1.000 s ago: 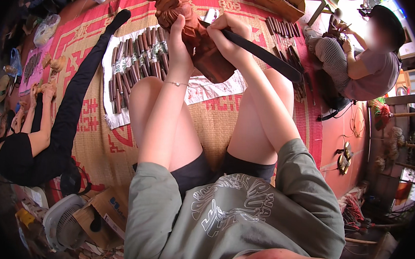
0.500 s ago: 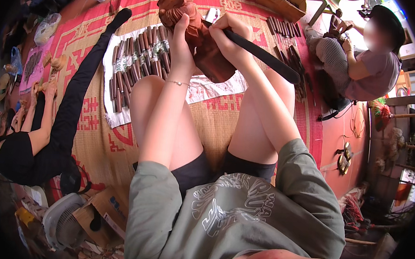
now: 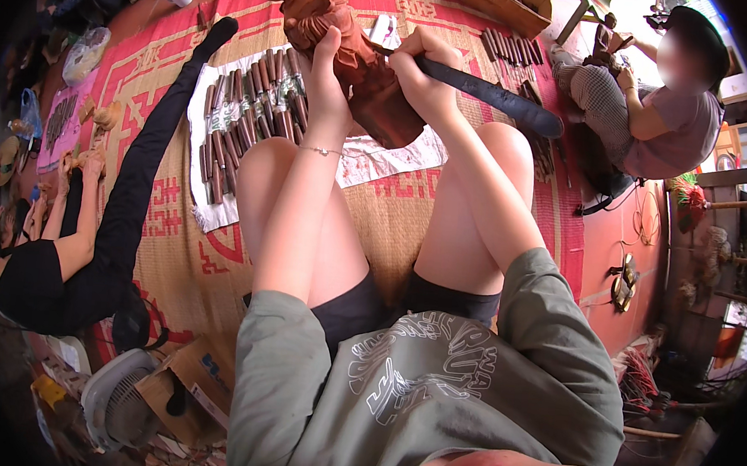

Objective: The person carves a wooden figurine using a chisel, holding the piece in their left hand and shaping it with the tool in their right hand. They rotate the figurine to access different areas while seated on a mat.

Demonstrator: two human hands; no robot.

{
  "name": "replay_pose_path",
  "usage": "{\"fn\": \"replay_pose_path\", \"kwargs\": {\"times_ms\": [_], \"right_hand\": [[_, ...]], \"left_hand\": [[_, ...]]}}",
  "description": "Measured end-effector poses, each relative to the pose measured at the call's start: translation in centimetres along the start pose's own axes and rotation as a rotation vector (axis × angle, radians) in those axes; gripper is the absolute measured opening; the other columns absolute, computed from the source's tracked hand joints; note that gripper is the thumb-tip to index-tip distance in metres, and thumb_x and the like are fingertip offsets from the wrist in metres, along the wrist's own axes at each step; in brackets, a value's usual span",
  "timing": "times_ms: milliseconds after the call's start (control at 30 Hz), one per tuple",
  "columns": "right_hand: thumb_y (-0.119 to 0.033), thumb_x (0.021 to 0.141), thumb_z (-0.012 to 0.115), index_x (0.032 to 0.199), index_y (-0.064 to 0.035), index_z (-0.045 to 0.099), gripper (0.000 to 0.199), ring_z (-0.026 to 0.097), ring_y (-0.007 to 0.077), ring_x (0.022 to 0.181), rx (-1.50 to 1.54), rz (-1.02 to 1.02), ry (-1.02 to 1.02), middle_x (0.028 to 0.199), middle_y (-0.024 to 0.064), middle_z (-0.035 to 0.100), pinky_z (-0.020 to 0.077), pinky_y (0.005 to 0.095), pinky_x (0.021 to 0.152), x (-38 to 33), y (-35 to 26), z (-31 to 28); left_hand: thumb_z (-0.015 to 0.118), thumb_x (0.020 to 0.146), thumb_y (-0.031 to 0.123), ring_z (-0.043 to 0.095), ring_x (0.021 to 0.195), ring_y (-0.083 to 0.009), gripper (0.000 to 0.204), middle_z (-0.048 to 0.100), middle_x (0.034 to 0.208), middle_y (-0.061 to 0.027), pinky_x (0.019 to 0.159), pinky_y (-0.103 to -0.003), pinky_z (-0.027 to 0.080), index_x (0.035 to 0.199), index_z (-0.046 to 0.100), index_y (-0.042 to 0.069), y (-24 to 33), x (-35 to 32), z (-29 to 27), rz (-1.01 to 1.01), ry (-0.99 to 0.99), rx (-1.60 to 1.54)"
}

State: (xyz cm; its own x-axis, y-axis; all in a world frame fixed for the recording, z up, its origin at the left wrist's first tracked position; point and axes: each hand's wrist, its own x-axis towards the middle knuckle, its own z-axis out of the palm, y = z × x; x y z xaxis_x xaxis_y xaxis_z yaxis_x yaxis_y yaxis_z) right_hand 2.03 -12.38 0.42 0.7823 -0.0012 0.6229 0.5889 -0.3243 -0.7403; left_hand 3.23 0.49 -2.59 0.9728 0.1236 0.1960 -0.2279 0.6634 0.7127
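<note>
the dark tool (image 3: 493,95) has swung outward beyond the gripping right hand (image 3: 422,75); the left hand (image 3: 326,87) clasps the carved figure (image 3: 384,106), likely steadying it.

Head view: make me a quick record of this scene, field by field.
Left hand: thumb against the reddish-brown carved wooden figurine, other fingers hidden
Right hand: closed around a long black-handled tool; tip contact unclear
Figurine pose: tilted, block-shaped base toward the wearer
Laid out: brown-handled carving tools on a white cloth
Floor cover: red-patterned woven mat
Nearby: person in black at left; person in dark hat at right
</note>
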Motion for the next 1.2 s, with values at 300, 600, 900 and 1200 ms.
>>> {"fn": "replay_pose_path", "kwargs": {"times_ms": [300,600,900,1200], "right_hand": [[0.0,0.067,0.056,0.061,0.0003,0.05,0.008,0.054,0.0128,0.053,0.092,-0.046,0.016,0.057,0.007,0.057,0.0431,0.0261,0.051,0.4,-0.2,0.5],[-0.001,0.064,0.056,0.058,0.0003,0.049,0.01,0.053,0.0126,0.051,0.216,-0.077,0.092,0.055,0.0075,0.056,0.0416,0.0259,0.05,0.3,0.2,0.7],[0.001,0.065,0.054,0.06,0.0014,0.049,0.007,0.048,0.009,0.05,0.107,0.002,0.11,0.055,0.0044,0.053,0.0389,0.0243,0.048,-0.2,0.3,0.1],[0.0,0.065,0.054,0.059,0.0006,0.048,0.009,0.045,0.0081,0.049,0.132,0.021,0.075,0.052,0.0027,0.05,0.0371,0.0235,0.047,0.0,-0.6,0.2]], "left_hand": [[0.05,0.086,0.042,0.056,0.094,-0.0168,0.046,0.057,0.102,-0.0043,0.084,-0.032,0.042,0.116,0.048,0.008,0.1,-0.2,-0.2,-0.1,-0.028,-0.046],[0.051,0.085,0.043,0.056,0.094,-0.0172,0.046,0.057,0.102,-0.0051,0.084,-0.033,0.043,0.115,0.048,0.008,0.0,0.0,-0.1,-0.057,0.029,0.005],[0.053,0.085,0.04,0.055,0.097,-0.0171,0.047,0.056,0.106,-0.0053,0.087,-0.033,0.042,0.117,0.048,0.006,-0.3,0.1,-0.1,0.029,-0.027,0.032],[0.053,0.085,0.039,0.053,0.101,-0.017,0.048,0.055,0.108,-0.0062,0.089,-0.033,0.041,0.119,0.046,0.006,-0.1,-0.1,-0.3,-0.02,-0.034,-0.011]]}}
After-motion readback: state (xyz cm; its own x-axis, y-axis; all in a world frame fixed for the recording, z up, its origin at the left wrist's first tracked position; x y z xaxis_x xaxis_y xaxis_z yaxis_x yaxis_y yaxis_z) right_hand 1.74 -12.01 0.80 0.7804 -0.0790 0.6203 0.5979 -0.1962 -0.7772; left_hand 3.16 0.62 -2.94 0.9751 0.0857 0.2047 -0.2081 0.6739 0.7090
